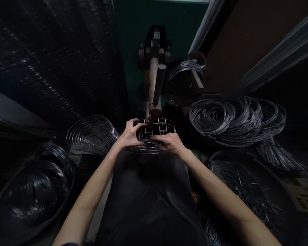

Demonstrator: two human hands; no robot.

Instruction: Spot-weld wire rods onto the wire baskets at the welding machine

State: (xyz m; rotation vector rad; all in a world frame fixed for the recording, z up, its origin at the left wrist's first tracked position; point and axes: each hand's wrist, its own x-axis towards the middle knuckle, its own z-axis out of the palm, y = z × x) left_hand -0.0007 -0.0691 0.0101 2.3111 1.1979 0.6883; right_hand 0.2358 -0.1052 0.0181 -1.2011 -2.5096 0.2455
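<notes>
A small round wire basket (pixel 157 128) sits in front of me under the tip of a brown metal machine arm (pixel 154 89). My left hand (pixel 129 134) grips the basket's left rim, fingers curled over the wires. My right hand (pixel 169 142) holds its near right side, fingers bent across the mesh. Both forearms reach forward over my dark apron (pixel 146 198).
Piles of wire rings lie at the right (pixel 236 119) and behind the machine (pixel 183 82). A coil of rings (pixel 92 133) rests at the left. Dark tubs with wire stand at the lower left (pixel 30 194) and lower right (pixel 248 194). A stack of mesh (pixel 53 58) rises at the left.
</notes>
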